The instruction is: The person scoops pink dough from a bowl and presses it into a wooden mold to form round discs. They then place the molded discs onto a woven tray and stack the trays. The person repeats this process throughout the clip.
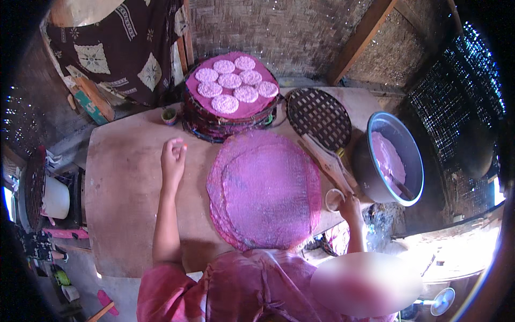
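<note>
My left hand (174,161) is over the left part of the wooden table, fingers loosely curled and apart, holding nothing; a fingertip shows an orange spot. My right hand (350,207) has its fingers closed at the edge of a pale round ring (334,200), beside the lower end of a long wooden piece (328,161). Between the hands lies a stack of round pink cloths (267,193). Behind it, several pale, textured round discs (229,81) rest on pink cloth atop a stack of round woven trays (225,126).
A dark open-weave round tray (320,116) lies at the back right. Next to it, a deep bucket (396,159) holds pink paste and a utensil. A small cup (169,116) stands near the table's (124,193) back edge. A white pot (56,197) is at far left.
</note>
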Action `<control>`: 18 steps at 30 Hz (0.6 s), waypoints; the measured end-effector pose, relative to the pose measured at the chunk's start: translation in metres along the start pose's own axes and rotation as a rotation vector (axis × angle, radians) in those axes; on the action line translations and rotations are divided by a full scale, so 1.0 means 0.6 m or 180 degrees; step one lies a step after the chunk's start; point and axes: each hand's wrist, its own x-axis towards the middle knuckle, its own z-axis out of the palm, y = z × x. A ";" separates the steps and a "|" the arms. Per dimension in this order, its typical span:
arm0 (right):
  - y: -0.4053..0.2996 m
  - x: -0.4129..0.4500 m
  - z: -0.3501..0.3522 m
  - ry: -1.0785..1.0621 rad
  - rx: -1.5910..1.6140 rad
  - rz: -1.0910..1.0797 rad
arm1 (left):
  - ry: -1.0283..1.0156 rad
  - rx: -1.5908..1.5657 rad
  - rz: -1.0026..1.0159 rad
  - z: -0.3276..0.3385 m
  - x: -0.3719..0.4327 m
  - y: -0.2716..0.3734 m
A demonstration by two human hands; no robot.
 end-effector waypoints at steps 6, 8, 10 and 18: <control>0.028 -0.003 0.082 0.0594 0.0814 -0.0270 | 0.0113 -0.0050 -0.0913 -0.059 -0.206 0.034; 0.009 -0.001 0.060 0.0519 0.0757 -0.0042 | -0.0136 0.0261 -0.0675 -0.061 -0.236 0.065; -0.024 -0.010 0.029 0.0577 0.0532 0.0126 | -0.0498 0.0714 0.0052 -0.046 -0.272 0.106; -0.268 -0.050 -0.045 0.0722 0.0957 -0.1505 | -0.1839 0.2234 0.0457 0.042 -0.300 0.142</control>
